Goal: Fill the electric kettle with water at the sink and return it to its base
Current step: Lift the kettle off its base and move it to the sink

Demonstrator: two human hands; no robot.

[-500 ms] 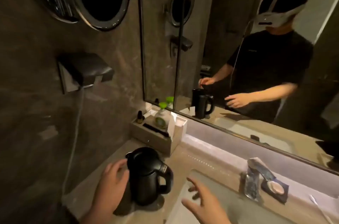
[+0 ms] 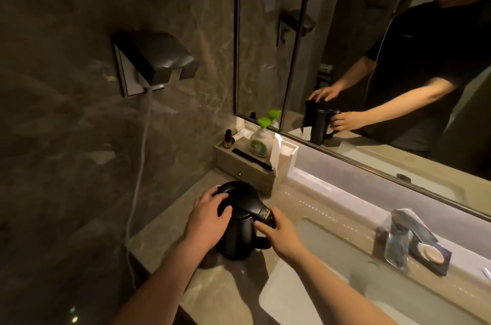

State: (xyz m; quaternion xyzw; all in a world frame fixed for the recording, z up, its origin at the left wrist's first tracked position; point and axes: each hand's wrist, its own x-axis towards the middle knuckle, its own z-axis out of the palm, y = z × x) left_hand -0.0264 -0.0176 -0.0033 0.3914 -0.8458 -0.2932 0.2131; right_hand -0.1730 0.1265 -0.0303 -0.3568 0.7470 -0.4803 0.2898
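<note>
On the stone counter (image 2: pixel 170 234), my left hand (image 2: pixel 206 221) lay spread over the kettle (image 2: pixel 239 229) lid. My right hand (image 2: pixel 283 234) was wrapped tight round its handle. Smooth, glossy black body.

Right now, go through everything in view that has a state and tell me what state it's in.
Kettle: upright on the counter, lid closed.
Left hand: resting on the lid.
Right hand: gripping the handle.
Sink: no water running.
Soap bottle: upright in the tray.
Drawer: closed.
</note>
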